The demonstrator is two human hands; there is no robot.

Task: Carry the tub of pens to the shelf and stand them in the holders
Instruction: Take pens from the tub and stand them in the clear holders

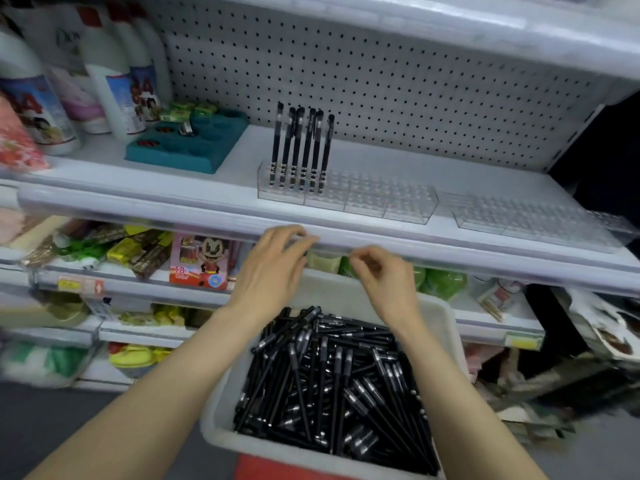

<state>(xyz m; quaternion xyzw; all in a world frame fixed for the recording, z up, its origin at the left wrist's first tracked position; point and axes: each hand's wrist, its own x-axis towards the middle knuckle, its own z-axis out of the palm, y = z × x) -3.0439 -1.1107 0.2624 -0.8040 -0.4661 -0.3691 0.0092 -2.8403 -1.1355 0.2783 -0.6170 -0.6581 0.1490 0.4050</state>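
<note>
Fingers [294,233] of the left hand [273,268] reach fairly straight to the shelf [138,204] lip, those of the right hand [384,278] curl, whether round anything I cannot tell, and a forearm could nudge the tub [446,317] of pens [332,368] just below, tipping it off its red support [277,469].

The tub [445,323] is matt white plastic; the pens [332,375] are black plastic with shiny silver bands. The holders [363,195] are clear glossy plastic. The shelf [398,157] looks smooth white painted metal, its back panel [381,81] perforated.
</note>
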